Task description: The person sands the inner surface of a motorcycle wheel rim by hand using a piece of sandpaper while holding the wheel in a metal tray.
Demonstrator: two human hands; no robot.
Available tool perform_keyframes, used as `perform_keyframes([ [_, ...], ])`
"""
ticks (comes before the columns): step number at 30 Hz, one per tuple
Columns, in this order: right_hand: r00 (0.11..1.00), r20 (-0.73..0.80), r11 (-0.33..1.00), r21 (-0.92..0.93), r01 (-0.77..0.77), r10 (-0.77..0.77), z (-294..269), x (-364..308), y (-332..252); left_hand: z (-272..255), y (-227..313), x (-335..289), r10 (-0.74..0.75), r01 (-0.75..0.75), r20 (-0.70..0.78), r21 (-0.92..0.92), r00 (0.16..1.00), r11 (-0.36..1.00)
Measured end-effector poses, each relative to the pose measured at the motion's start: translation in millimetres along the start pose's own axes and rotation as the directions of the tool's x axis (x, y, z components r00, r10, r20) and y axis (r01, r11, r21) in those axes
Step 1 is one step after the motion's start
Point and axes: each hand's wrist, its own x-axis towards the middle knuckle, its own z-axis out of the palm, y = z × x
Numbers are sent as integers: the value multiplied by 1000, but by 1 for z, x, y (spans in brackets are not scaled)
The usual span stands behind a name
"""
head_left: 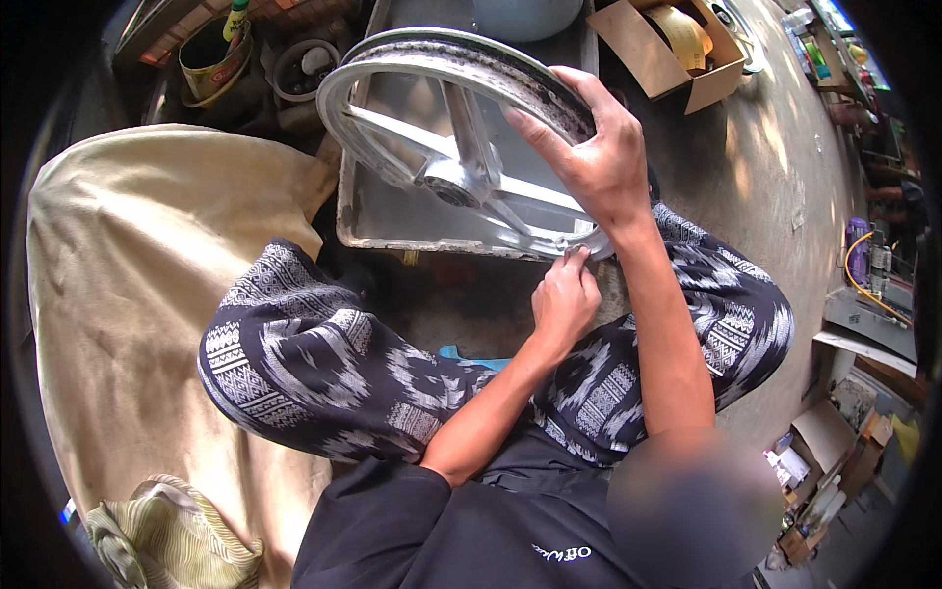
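Note:
A silver cast motorcycle wheel [459,177] with broad spokes and no tyre is tilted over a shallow grey rectangular tray [345,211]. My right hand [606,157] grips its rim on the right side, thumb inside the dark, mottled channel and fingers over the outer edge. Lower down, my left hand [567,293] has its fingers pinched together against the near part of the rim. Whatever small thing those fingertips may hold is hidden. Part of the wheel's lower edge sits over the tray's near lip.
A pale blue rounded container [528,15] stands at the tray's far end. An open cardboard box [667,49] is at the far right; a bucket [216,69] and a round pot [302,71] are far left. A beige cloth cover [147,275] lies left, with a striped cloth [172,535].

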Motion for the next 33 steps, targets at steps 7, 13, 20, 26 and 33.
perform_keyframes([
  [7, 1000, -3, 1000, -3, 27, -27, 3, -2, 0, 8, -14, 1, 64, -63, -20, 44, 998, 997],
  [13, 999, 4, 999, -8, 35, -35, 4, 1, -8, 8, -31, 10, 5, -1, -37, 95, 999, 995],
  [20, 1000, 6, 999, -31, -23, 24, -2, 0, -7, 5, -14, 2, -2, 0, 23, 86, 1000, 996],
  [26, 1000, 1, 1000, -1, -5, 5, 0, 0, -1, 9, -12, -3, 145, -146, -52, -26, 988, 989],
  [33, 1000, 4, 1000, 22, -5, 5, 4, 0, -10, -3, -17, 2, -31, 31, 40, 21, 999, 999],
])
